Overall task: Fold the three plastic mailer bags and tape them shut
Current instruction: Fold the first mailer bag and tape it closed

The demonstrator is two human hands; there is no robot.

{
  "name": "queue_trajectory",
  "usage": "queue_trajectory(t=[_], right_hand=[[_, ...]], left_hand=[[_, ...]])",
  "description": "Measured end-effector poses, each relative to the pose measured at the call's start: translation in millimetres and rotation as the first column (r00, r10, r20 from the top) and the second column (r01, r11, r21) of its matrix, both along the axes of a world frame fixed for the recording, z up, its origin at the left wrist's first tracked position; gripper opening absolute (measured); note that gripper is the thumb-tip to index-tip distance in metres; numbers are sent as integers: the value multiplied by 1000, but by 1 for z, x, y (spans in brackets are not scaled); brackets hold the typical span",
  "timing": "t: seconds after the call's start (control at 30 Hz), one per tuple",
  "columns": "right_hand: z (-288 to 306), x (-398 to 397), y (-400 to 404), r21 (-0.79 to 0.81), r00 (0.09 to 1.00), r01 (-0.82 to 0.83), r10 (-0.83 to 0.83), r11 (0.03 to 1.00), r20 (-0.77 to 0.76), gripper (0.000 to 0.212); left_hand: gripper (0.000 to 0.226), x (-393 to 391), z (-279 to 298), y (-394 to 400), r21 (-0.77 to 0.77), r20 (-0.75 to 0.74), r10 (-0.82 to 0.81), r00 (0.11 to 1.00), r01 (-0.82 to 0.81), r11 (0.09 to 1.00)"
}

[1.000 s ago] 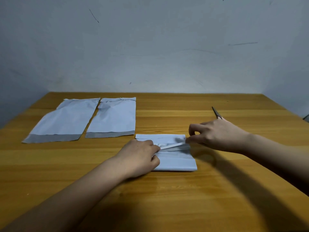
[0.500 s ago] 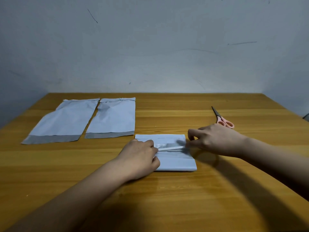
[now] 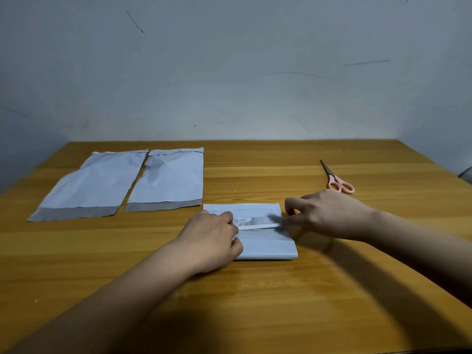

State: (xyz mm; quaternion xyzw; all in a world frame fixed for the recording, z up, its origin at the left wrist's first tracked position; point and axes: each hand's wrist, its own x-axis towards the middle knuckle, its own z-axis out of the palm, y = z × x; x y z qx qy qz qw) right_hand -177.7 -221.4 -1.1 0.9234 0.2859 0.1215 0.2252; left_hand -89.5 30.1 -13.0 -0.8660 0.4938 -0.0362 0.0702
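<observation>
A folded white mailer bag [image 3: 265,247] lies on the wooden table [image 3: 255,302] in front of me. A thin white strip [image 3: 258,227] stretches across its folded flap. My left hand [image 3: 212,238] rests on the bag's left part with fingers curled, pinching the strip's left end. My right hand [image 3: 324,215] pinches the strip's right end at the bag's right edge. Two unfolded mailer bags lie flat at the back left: one at far left [image 3: 92,185], one beside it [image 3: 168,180], each with a grey band at its near end.
Pink-handled scissors [image 3: 337,178] lie on the table behind my right hand, blades pointing away. A grey wall rises behind the table's far edge.
My right hand has slid toward me along the bag's right edge, uncovering the scissors behind it. The strip now lies flatter across the bag. My left hand has barely moved.
</observation>
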Motion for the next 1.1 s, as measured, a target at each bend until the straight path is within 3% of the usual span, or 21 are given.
queue_trajectory(t=[0.3,1.1], right_hand=[[-2,-1,1,13,1000,-28,28,1000,3,31],[-8,0,2,-44,999,-34,35,998,10,17]], left_hand=[[47,-3,2,-4,17,12,19,1000,-19,1000],[50,-16,9,-37,277,144,-33,989,-8,961]])
